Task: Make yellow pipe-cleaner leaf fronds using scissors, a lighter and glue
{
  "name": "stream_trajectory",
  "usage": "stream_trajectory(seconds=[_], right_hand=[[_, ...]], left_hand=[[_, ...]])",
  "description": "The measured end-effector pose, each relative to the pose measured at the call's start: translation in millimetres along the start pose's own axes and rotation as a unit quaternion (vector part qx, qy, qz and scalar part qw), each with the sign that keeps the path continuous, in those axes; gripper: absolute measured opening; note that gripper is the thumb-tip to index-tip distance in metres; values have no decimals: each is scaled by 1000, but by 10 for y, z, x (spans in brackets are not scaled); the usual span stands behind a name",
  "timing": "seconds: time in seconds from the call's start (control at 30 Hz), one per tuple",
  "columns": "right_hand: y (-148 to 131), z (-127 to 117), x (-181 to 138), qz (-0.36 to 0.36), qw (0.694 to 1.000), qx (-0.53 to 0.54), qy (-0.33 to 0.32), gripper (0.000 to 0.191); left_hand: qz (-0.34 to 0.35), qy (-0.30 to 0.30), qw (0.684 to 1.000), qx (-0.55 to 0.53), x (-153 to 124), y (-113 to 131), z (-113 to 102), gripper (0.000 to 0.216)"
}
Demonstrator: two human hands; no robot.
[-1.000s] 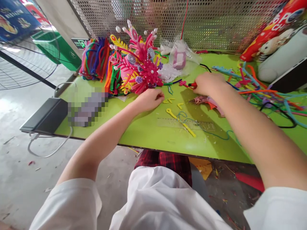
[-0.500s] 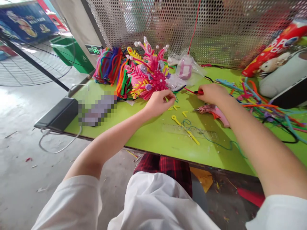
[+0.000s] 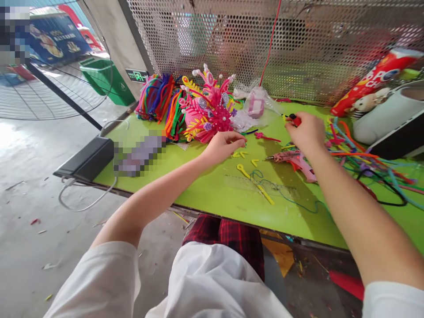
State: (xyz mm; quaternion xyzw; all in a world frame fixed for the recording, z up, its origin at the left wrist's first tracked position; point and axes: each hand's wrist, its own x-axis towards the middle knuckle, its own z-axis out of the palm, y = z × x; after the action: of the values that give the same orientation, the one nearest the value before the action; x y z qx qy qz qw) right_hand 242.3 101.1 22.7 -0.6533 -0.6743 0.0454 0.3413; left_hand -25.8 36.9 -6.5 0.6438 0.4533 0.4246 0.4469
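Observation:
My right hand (image 3: pixel 306 130) is closed around a red-and-black handled tool (image 3: pixel 293 119), raised over the back right of the green table. The tool's kind is not clear, and my fingers cover most of it. My left hand (image 3: pixel 227 145) hovers in front of a pink flower ornament (image 3: pixel 218 115) with pearl-tipped stems. Its thumb and fingers are pinched; whatever they hold is too small to make out. Small bent yellow pieces (image 3: pixel 254 162) lie between the hands. Beneath my right wrist rests a pink glue gun (image 3: pixel 291 159). A yellow looped stem (image 3: pixel 261 187) crosses a clear ruler (image 3: pixel 285 189).
Bundles of colored pipe cleaners (image 3: pixel 155 97) stand at the back left. Loose stems (image 3: pixel 351 150) pile up on the right, beside a red chip can (image 3: pixel 374 81). A dark box (image 3: pixel 86 159) with a white cable sits at the left edge. Perforated metal (image 3: pixel 232 44) borders the back.
My right hand has lifted and shifted right with the red-and-black tool. A pink stem piece now shows on the table where that hand was. My left hand stays near the ornament.

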Motion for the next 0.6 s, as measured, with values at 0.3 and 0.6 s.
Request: stream_trajectory(seconds=[0.3,0.6], right_hand=[[-541,163,-954,50,909,410,-58,32],[-645,20,-1146,169,812,546,-123,36]], left_hand=[[-24,-37,990,-137,-301,259,252,43],[257,88,948,163,-358,109,350,18]])
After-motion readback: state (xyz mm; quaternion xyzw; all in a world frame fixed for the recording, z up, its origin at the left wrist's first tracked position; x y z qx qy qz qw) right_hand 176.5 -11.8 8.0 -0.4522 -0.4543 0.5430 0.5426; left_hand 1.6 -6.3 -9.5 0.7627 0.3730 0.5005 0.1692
